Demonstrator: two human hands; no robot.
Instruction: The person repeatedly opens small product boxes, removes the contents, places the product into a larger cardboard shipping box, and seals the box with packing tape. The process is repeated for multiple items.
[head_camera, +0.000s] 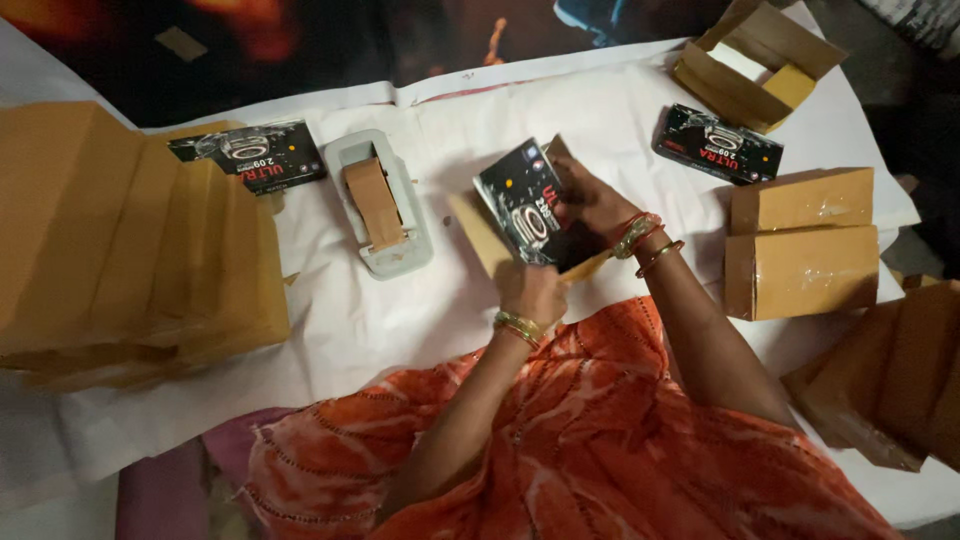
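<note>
**Black carton held over a brown cardboard sleeve**

While both forearms reach out over an orange patterned garment (600, 440), the left hand (530, 292) closes its fingers on the lower edge of a glossy black printed carton (522, 200), which stands tilted above the white paper-covered table (400, 310). Just past it, the right hand (590, 200) curls around the carton's right side, its fingers pressed to the dark face. Beneath the carton lies a flat brown cardboard sleeve (478, 235), partly hidden. To the left sits a pale grey tape dispenser with brown tape (378, 200), and beyond that a stack of folded brown cardboard sleeves (130, 230). To the right rest two taped brown cardboard parcels (800, 240). Farther off lie two more black cartons (716, 143) (250, 155), and an open brown box (755, 65) stands at the far corner.
</note>
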